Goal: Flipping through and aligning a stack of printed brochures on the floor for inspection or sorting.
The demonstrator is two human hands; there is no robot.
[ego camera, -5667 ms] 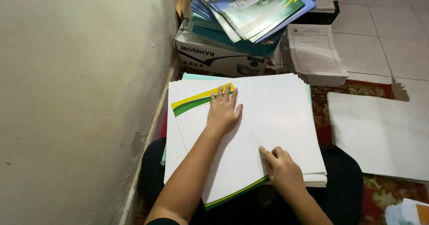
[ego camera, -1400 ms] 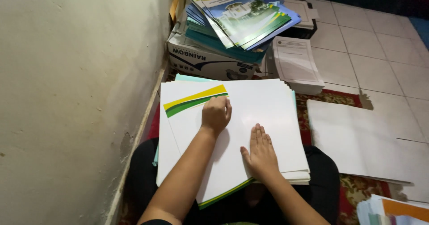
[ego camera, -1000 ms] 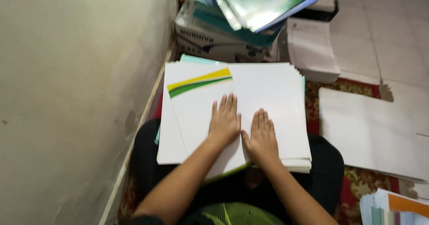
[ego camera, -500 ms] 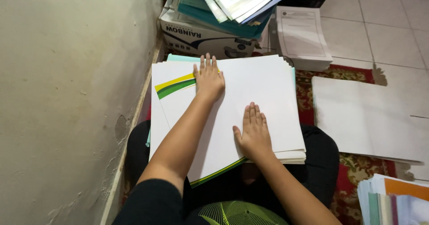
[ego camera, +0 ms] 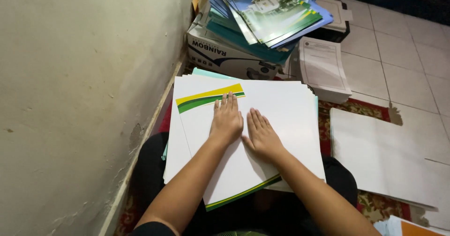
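White card sheets (ego camera: 281, 119) stacked on a seated person's lap are being pressed flat, the left hand (ego camera: 227, 121) and right hand (ego camera: 261, 136) lying open, palms down, side by side; squaring the edges looks next, needing even pressure.

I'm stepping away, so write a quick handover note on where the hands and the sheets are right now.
Left hand: flat, palm down on the top white sheet, holding nothing.
Right hand: flat beside it on the same sheet, holding nothing.
Sheet stack rests on the lap, edges uneven, a yellow-green stripe showing.
More white sheets lie on the floor at right; printed covers sit on a box ahead.
Left: stack not yet squared.
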